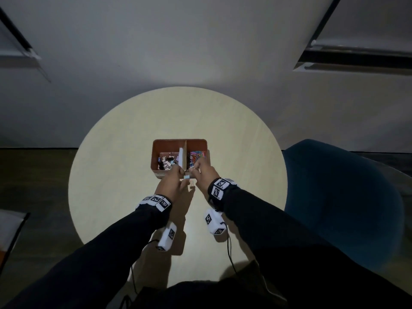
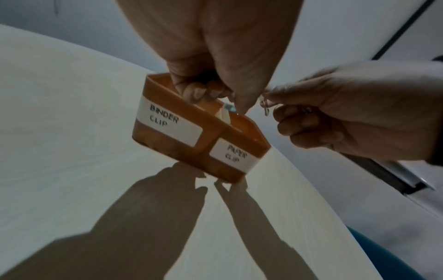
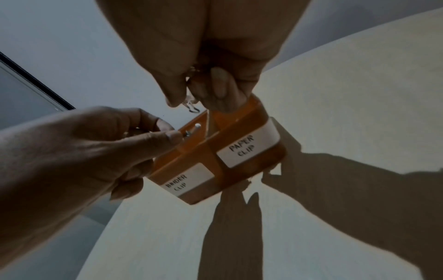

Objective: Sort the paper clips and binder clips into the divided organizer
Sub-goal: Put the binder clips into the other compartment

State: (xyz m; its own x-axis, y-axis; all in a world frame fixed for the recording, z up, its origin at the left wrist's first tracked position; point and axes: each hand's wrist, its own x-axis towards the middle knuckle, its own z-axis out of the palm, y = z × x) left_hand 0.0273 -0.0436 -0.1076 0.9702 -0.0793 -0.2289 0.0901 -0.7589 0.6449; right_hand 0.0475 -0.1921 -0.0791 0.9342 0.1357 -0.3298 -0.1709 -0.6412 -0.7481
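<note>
An orange divided organizer [image 1: 180, 140] stands mid-table, labelled BINDER CLIP on its left half [image 2: 167, 123] and PAPER CLIP on its right half [image 3: 246, 149]. Binder clips [image 1: 166, 162] lie in the left compartment and coloured paper clips [image 1: 196, 155] in the right. My left hand [image 1: 178, 171] pinches a light blue binder clip [image 1: 186, 176] by its silver handle [image 3: 193, 130] over the near rim. Just right of it, my right hand [image 1: 196, 172] pinches a small silver wire clip [image 3: 190, 106], likely a paper clip [image 2: 264, 107]. The hands are close together and do not touch.
The round pale table [image 1: 116, 175] is bare around the organizer. A blue chair [image 1: 338, 197] stands at its right edge. A white card [image 1: 181, 157] stands along the divider. Cables [image 1: 229, 248] hang from my wrists near the front edge.
</note>
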